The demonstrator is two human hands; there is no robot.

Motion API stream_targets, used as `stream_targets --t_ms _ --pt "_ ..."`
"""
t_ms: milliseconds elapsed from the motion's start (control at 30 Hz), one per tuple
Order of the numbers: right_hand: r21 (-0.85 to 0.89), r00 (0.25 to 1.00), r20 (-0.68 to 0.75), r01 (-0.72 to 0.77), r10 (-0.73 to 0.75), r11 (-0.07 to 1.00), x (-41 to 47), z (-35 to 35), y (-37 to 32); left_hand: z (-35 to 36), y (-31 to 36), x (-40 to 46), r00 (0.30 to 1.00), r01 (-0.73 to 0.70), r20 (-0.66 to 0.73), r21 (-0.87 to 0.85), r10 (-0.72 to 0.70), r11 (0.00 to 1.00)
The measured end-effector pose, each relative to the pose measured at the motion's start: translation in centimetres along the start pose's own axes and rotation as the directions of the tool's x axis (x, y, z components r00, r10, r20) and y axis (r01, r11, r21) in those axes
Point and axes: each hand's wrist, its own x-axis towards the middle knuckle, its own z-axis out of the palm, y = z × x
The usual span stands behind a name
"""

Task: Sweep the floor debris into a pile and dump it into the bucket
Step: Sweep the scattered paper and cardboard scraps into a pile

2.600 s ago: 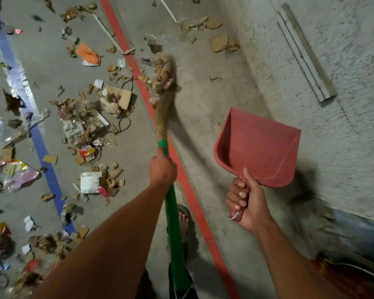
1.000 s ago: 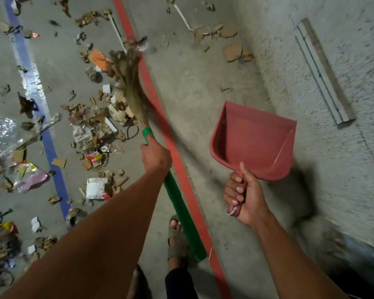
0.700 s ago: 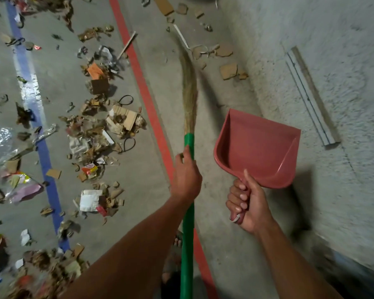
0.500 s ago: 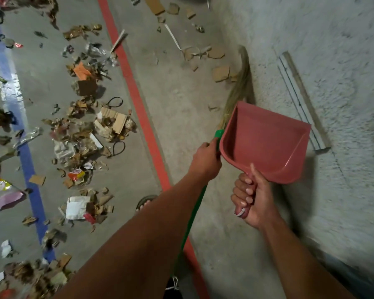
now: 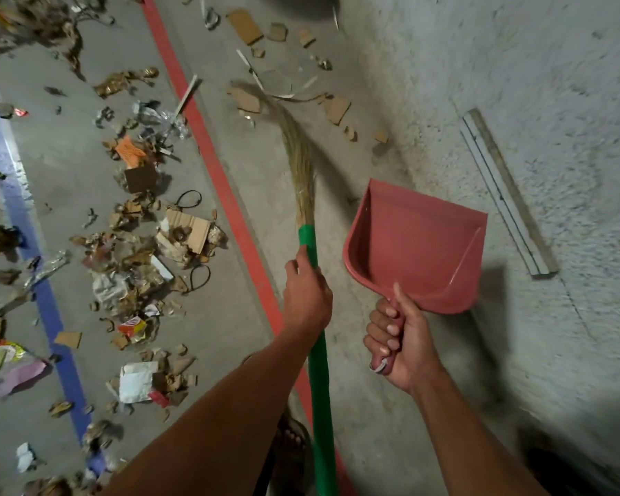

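broom [image 5: 314, 281] in the left hand [image 5: 306, 293], fingers wrapped tight around the green handle just below where the straw bristles [image 5: 298, 162] begin. the bristles reach forward and curve left at their tips, which lie on the grey concrete floor [image 5: 251, 195] among cardboard scraps [image 5: 333, 109] and a pale strip [image 5: 251, 68], right of the red floor line [image 5: 222, 180] and near the foot of the rough plastered wall [image 5: 516, 66]. right hand [image 5: 400, 340] grips the handle of the red dustpan [image 5: 416, 245], fingers curled round it with the thumb along the top; the pan is held off the floor, its open mouth facing forward toward the wall, just beside the broom and not touching it. the pan's inside looks bare. most of the debris [image 5: 151, 245] lies left of the red line, a loose scatter of torn cardboard, crumpled paper, wrappers, black cable loops and an orange scrap [image 5: 129, 150], spreading up to and across the blue floor line [image 5: 33, 252]. a white folded paper [image 5: 136, 381] sits nearer, and a clear plastic sheet [image 5: 8, 291] lies at the left edge. a pale strip of trunking [image 5: 505, 195] runs slantwise on the wall. a sandalled foot [image 5: 292, 438] shows under the left forearm. the bucket is not in view.
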Motion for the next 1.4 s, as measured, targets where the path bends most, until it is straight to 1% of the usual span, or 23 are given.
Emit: stream_targets --t_ms 67,133,200,233,267,300,367,433,467,567,633,700,767,833,900,967,1033,1100,1200,1300,1367,1400 --pt "-0.007 1.000 0.018 0.007 -0.006 1.000 0.4 1.1 -0.7 0.2 1.0 0.4 0.997 -0.066 0.026 -0.016 0.067 0.998" --pt "-0.011 0.999 0.027 0.020 -0.020 1.000 0.9 1.7 -1.8 0.8 2.5 1.6 0.986 -0.140 0.080 -0.043 0.143 0.989" --pt "-0.027 0.999 0.029 0.043 -0.043 0.999 1.6 2.0 -2.8 1.7 4.1 3.7 0.964 -0.201 0.169 -0.051 0.207 0.978" --pt "-0.040 0.998 0.022 0.057 -0.056 0.998 1.8 2.0 -3.3 1.9 4.9 4.9 0.951 -0.210 0.224 -0.035 0.212 0.977" --pt "-0.054 0.998 0.011 0.070 -0.069 0.996 2.2 1.8 -3.6 2.3 5.5 6.2 0.939 -0.204 0.281 -0.006 0.197 0.979" --pt "-0.065 0.997 0.001 0.079 -0.079 0.995 2.5 1.6 -3.9 2.5 5.9 7.4 0.930 -0.170 0.335 0.027 0.151 0.985" --pt "-0.074 0.996 -0.011 0.084 -0.085 0.994 2.9 1.0 -4.1 3.0 5.8 9.2 0.922 -0.043 0.385 0.031 0.028 0.999" --pt "-0.074 0.997 -0.023 0.073 -0.075 0.995 3.0 0.7 -3.8 2.6 4.7 9.4 0.941 0.074 0.330 0.006 -0.072 0.997" --pt "-0.068 0.997 -0.027 0.065 -0.067 0.996 3.0 0.6 -3.5 2.2 3.9 8.9 0.957 0.087 0.276 0.012 -0.087 0.996" --pt "-0.045 0.999 -0.027 0.046 -0.047 0.998 2.7 0.6 -2.4 0.7 1.1 6.2 0.989 0.094 0.114 0.019 -0.095 0.995" --pt "-0.042 0.999 -0.024 0.037 -0.038 0.998 2.4 1.1 -1.9 -0.3 0.0 4.1 0.993 0.108 0.049 0.004 -0.108 0.994" --pt "-0.044 0.999 -0.022 0.029 -0.030 0.999 2.2 1.8 -1.5 -0.8 -0.3 2.5 0.996 0.089 0.006 0.009 -0.089 0.996" --pt "-0.042 1.000 -0.015 0.027 -0.027 0.999 2.3 2.4 -1.5 -0.8 0.2 2.0 0.999 0.038 0.007 -0.005 -0.038 0.999" --pt "-0.044 0.999 -0.009 0.031 -0.031 0.999 2.4 2.8 -1.6 -0.6 1.3 2.3 0.999 -0.035 0.039 -0.010 0.036 0.999" --pt "-0.051 0.999 -0.010 0.038 -0.039 0.998 2.5 2.9 -1.8 -0.2 2.5 3.6 0.992 -0.085 0.096 0.028 0.082 0.996" --pt "-0.062 0.999 -0.009 0.047 -0.048 0.997 2.8 2.7 -2.0 0.1 3.0 5.8 0.980 -0.088 0.187 0.079 0.072 0.993" --pt "-0.069 0.999 -0.006 0.045 -0.046 0.997 3.0 2.6 -1.9 -0.2 2.5 8.2 0.965 -0.021 0.261 0.119 -0.011 0.993" --pt "-0.079 0.999 -0.010 0.036 -0.037 0.996 3.1 2.5 -1.6 -1.2 1.4 9.9 0.962 0.102 0.242 0.124 -0.130 0.987" --pt "-0.092 1.000 -0.025 0.015 -0.017 0.996 3.3 2.8 -0.4 -3.6 -1.0 9.9 0.958 0.255 0.114 0.070 -0.262 0.964" --pt "-0.086 1.000 -0.029 -0.003 0.001 0.996 3.4 4.1 0.7 -6.5 -3.2 8.7 0.906 0.421 -0.021 -0.046 -0.422 0.906" --pt "-0.075 1.000 -0.018 -0.020 0.018 0.997 3.6 5.3 1.1 -8.3 -4.3 8.0 0.882 0.457 -0.090 -0.078 -0.463 0.886" --pt "-0.073 1.000 -0.009 -0.024 0.023 0.997 3.7 5.8 1.2 -8.9 -4.6 7.5 0.887 0.440 -0.110 -0.092 -0.448 0.893"
